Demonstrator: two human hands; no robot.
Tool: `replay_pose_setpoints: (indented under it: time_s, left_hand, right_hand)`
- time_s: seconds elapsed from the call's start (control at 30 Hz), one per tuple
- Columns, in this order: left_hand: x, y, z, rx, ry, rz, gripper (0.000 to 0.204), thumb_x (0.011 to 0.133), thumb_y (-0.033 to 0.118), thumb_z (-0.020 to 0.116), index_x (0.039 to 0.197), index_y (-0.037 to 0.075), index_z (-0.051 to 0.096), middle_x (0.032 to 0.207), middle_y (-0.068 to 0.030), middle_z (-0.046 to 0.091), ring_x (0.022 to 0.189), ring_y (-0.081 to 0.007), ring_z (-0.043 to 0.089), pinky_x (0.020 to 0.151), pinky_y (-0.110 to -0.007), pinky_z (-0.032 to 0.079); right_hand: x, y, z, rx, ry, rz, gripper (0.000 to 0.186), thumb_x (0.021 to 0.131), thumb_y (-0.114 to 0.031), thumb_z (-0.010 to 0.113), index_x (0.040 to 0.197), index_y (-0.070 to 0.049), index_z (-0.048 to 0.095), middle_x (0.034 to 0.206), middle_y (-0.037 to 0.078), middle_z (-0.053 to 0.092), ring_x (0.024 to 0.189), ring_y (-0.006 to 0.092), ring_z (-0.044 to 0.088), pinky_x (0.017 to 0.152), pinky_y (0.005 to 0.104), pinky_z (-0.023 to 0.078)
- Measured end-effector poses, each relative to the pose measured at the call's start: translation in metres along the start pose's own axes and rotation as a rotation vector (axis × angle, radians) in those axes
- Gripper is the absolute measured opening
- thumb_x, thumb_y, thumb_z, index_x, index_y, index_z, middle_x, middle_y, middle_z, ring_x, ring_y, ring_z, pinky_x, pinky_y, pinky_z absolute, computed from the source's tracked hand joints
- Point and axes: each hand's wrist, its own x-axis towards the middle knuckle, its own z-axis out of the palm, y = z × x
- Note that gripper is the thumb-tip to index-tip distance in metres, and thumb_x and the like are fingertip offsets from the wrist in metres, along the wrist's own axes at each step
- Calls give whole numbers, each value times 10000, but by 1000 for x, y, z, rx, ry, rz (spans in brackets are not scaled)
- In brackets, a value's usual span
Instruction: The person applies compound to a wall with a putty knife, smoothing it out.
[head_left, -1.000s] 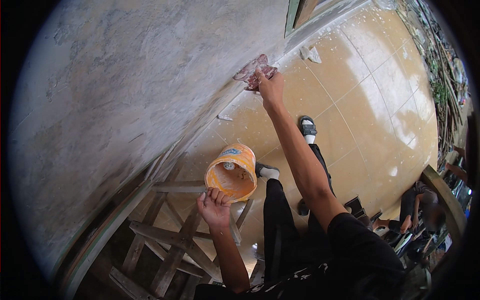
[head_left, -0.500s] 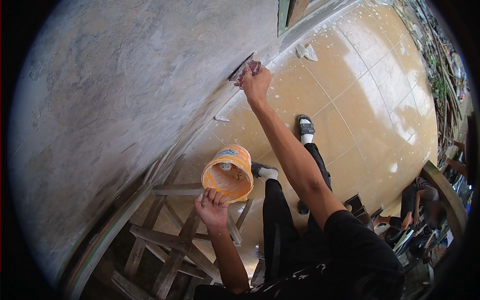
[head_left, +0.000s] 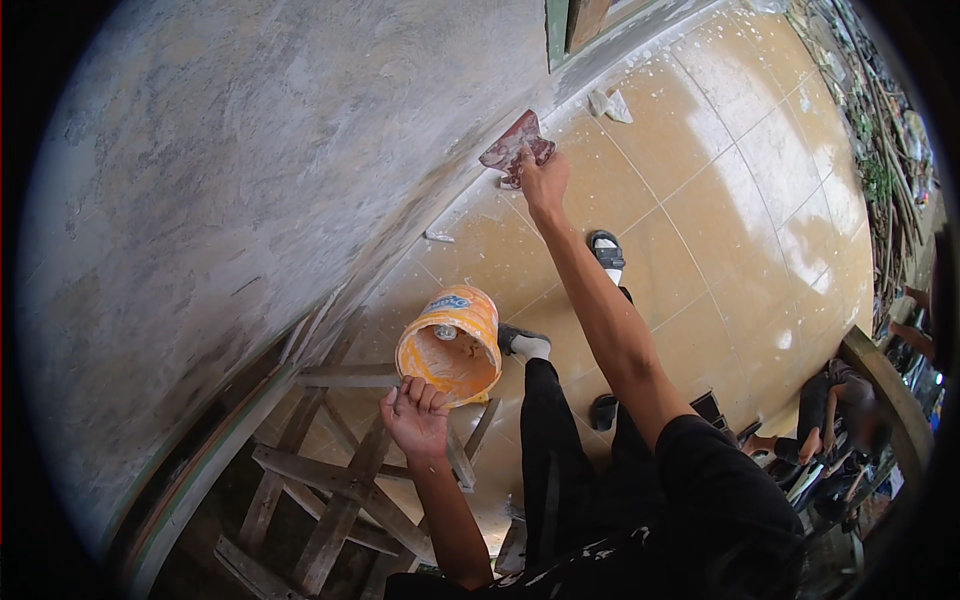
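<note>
My right hand (head_left: 545,182) is closed around a dark red plastic putty scraper (head_left: 518,143) smeared with white, its blade turned toward the wall and a small gap showing between them. The grey, patchily skimmed wall (head_left: 280,150) fills the left side. My left hand (head_left: 415,415) has its fingers curled over the near rim of an orange bucket (head_left: 450,300). The bucket tilts with its mouth toward me. Inside, its walls are coated with pale residue, and a small round whitish object lies there that I cannot identify.
A wooden trestle (head_left: 340,490) stands below the bucket. Tan floor tiles (head_left: 690,230) carry white splatters and a crumpled white scrap (head_left: 610,105). My feet are in sandals (head_left: 525,342). At the right, a person (head_left: 835,400) sits beyond a wooden beam (head_left: 890,390), near heaped sticks and debris.
My right hand has drawn the scraper away from the wall, a little to the right and down, and turned it so its broad face shows. My left hand still grips the bucket.
</note>
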Motion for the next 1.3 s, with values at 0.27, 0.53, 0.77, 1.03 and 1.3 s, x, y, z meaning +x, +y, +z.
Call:
replay_pose_setpoints:
  time_s: [0.27, 0.53, 0.77, 1.03, 1.3]
  left_hand:
    - [5, -8, -5, -12, -12, -29, 185, 867, 237, 467, 818, 84, 376, 671, 12, 250, 553, -95, 242, 541, -263, 238]
    - [7, -6, -5, 20, 38, -18, 190, 869, 241, 461, 817, 88, 363, 662, 14, 246, 551, -96, 242, 536, -259, 235]
    - [-3, -5, 9, 134, -26, 32, 198, 876, 258, 452, 837, 75, 385, 656, 16, 239, 542, -91, 237, 532, -259, 234]
    - [-85, 13, 57, 302, -80, 133, 202, 866, 302, 452, 940, 115, 428, 676, 28, 253, 545, -91, 225, 544, -255, 236]
    - [-195, 54, 82, 211, -260, 209, 249, 863, 299, 457, 1012, 99, 465, 697, 19, 290, 564, -93, 254, 571, -258, 254]
  right_hand:
    - [-2, -25, 13, 235, 16, 56, 107, 835, 24, 563, 764, 102, 583, 617, 128, 606, 497, 177, 611, 418, 317, 503]
    - [40, -24, 40, -171, 142, -86, 179, 771, -38, 605, 667, 106, 586, 584, 241, 605, 510, 333, 640, 506, 405, 507]
    - [2, 0, -37, 53, -238, 122, 205, 864, -115, 618, 741, 48, 613, 612, 88, 610, 503, 157, 599, 463, 316, 506]
    - [-186, -151, -163, 239, -694, 431, 153, 858, -90, 668, 967, -38, 574, 671, -32, 588, 513, 37, 512, 437, 192, 386]
    - [-268, -262, -153, -39, -1029, 136, 363, 853, -105, 680, 1144, 31, 510, 707, 14, 585, 578, 63, 514, 458, 210, 391]
